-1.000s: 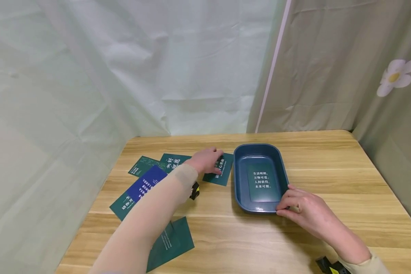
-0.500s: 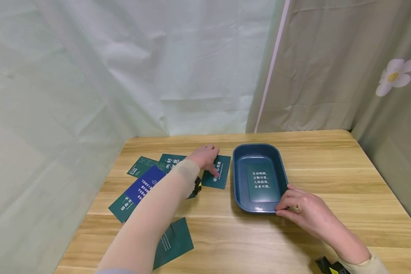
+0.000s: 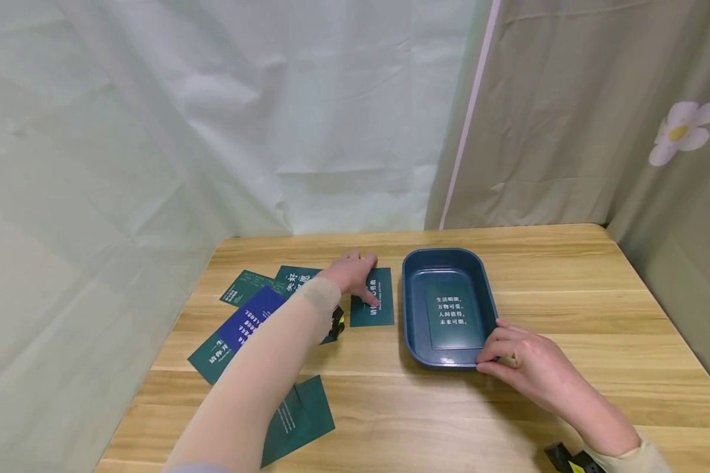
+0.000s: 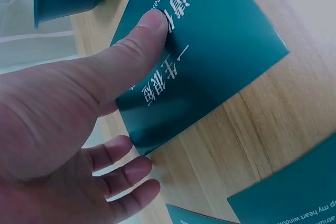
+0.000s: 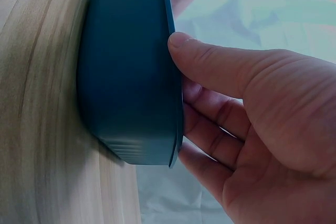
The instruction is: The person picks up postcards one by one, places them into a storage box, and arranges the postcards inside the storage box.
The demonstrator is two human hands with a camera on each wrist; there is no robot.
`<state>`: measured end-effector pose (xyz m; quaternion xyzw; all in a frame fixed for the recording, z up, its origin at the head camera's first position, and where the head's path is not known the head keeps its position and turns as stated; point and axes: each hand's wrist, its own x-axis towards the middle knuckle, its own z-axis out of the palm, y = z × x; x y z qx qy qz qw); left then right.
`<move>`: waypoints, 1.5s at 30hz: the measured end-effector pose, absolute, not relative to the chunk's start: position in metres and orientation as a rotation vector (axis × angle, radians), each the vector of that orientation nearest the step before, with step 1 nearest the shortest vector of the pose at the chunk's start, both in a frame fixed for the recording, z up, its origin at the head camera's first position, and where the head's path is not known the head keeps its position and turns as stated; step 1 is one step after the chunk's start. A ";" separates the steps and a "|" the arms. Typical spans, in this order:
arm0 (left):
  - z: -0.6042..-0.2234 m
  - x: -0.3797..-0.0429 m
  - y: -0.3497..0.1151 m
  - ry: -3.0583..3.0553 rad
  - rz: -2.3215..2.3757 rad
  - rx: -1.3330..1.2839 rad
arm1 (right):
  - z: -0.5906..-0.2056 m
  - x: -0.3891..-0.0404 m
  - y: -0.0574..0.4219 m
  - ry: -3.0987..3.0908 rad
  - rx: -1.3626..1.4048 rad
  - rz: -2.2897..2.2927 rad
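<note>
My left hand [image 3: 350, 272] lies over a dark green card [image 3: 384, 312] with white writing, left of a blue plastic tray [image 3: 410, 309]. In the left wrist view its thumb presses on the card's face, the other fingers spread loosely by the card's edge; the index finger is mostly hidden behind the thumb. My right hand [image 3: 532, 364] holds the tray's near right corner. Seen from the right wrist, the thumb and curled fingers pinch the tray's rim [image 5: 170, 19]. Inside the tray lies one green card [image 3: 449, 335], flat, writing up.
Left of the tray, more cards overlap: a blue card [image 3: 254, 315], a green card [image 3: 213, 358] beneath it and others behind. A green card [image 3: 307, 417] lies near the front, partly covered by my left arm. Curtains hang behind the wooden table [image 3: 568, 282].
The green card under my left hand has slid slightly left and turned until its edges are nearly square to the tray. The left thumb has stayed on it. Right hand and tray have kept still.
</note>
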<state>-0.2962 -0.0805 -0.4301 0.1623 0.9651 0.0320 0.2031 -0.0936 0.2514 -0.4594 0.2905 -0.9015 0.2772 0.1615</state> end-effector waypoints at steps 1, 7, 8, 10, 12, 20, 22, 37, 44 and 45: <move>-0.431 -0.297 -0.080 2.692 0.086 0.445 | -0.459 -0.093 0.251 -2.575 0.829 0.792; -0.426 -0.291 -0.082 2.705 0.106 0.452 | -0.460 -0.093 0.252 -2.562 0.847 0.804; -0.425 -0.290 -0.082 2.710 0.121 0.458 | -0.460 -0.093 0.252 -2.561 0.847 0.804; -0.419 -0.286 -0.081 2.719 0.166 0.465 | -0.460 -0.094 0.252 -2.562 0.845 0.802; -0.420 -0.288 -0.083 2.723 0.217 0.476 | -0.460 -0.094 0.251 -2.565 0.838 0.797; -0.432 -0.300 -0.091 2.734 0.384 0.491 | -0.459 -0.096 0.251 -2.589 0.818 0.785; -0.433 -0.302 -0.094 2.743 0.377 0.509 | -0.459 -0.096 0.251 -2.593 0.816 0.788; -0.420 -0.301 -0.107 2.825 0.413 0.649 | -0.461 -0.098 0.251 -2.565 0.833 0.786; -0.407 -0.296 -0.106 2.836 0.454 0.674 | -0.461 -0.099 0.252 -2.572 0.827 0.779; -0.405 -0.296 -0.106 2.833 0.466 0.682 | -0.461 -0.099 0.251 -2.573 0.826 0.779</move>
